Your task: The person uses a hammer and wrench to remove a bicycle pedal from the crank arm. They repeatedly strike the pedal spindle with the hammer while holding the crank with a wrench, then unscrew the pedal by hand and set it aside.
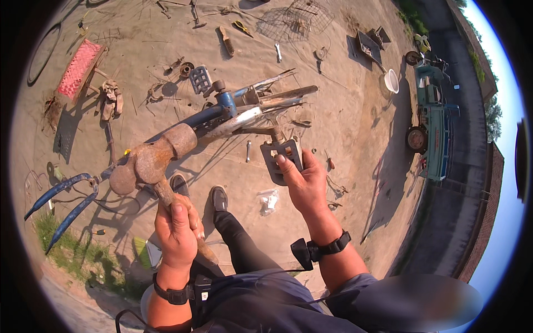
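Note:
My left hand [179, 227] is closed round the wooden handle of a rusty hammer [152, 161], its big head raised in front of part of the bicycle frame. My right hand [306, 186] grips a dark bicycle pedal [284, 157], thumb on its face and fingers partly hidden behind it. A crank arm joins this pedal to a worn blue and white bicycle frame [197, 118] that has no wheels on it. On the frame's far side is a second, grey pedal [200, 80]. The blue front fork [62, 188] points to the lower left.
Two wrenches [248, 151] [278, 53], a brush [226, 41] and yellow-handled pliers [242, 28] lie on the dirt. A red woven stool [80, 69] stands far left. Rightward are a white basin [391, 81] and a green cargo tricycle [434, 130]. A white plastic bag [268, 201] lies near my feet.

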A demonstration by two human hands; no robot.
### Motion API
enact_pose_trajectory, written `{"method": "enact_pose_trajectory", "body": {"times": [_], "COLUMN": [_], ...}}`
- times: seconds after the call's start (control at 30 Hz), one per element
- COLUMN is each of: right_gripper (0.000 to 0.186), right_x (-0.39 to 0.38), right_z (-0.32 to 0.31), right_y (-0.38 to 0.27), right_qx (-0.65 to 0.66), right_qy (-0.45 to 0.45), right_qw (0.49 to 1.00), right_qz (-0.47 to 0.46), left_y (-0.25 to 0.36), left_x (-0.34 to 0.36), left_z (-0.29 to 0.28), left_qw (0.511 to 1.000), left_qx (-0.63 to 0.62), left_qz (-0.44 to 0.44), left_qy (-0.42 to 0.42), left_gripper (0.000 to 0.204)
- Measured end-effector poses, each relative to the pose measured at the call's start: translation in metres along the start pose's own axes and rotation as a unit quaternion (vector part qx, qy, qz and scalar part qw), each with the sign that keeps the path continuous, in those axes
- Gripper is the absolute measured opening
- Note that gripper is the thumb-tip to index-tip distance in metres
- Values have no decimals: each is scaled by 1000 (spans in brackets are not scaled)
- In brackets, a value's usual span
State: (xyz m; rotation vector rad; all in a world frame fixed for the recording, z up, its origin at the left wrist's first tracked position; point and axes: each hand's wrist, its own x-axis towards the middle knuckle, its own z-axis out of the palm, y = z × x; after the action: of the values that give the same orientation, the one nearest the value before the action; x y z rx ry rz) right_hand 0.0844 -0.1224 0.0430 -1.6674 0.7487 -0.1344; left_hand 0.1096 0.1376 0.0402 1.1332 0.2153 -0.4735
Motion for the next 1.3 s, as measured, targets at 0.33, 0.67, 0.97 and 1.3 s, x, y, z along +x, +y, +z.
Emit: {"method": "enact_pose_trajectory", "body": {"times": [0.33, 0.67, 0.97, 1.3], "right_gripper": [35, 17, 32, 32], "right_x": [-8, -67, -147, -152], "right_z": [-32, -115, -70, 33], "right_y": [-12, -14, -1, 42], "right_qx": [-102, -136, 26, 163], "right_qy": [39, 87, -185, -135], "right_qw": [993, 987, 937, 944], "right_qz": [-48, -22, 293, 253], "left_y": [0, 20, 8, -28], "left_x": [-27, -32, -57, -73], "left_z": [-49, -61, -27, 6], "left_qw": [991, 971, 881, 801], "left_qx": [103, 194, 411, 486], "left_qz": [-81, -133, -40, 78], "left_qy": [-2, -51, -233, -342], "left_gripper": [32, 34, 38, 33]}}
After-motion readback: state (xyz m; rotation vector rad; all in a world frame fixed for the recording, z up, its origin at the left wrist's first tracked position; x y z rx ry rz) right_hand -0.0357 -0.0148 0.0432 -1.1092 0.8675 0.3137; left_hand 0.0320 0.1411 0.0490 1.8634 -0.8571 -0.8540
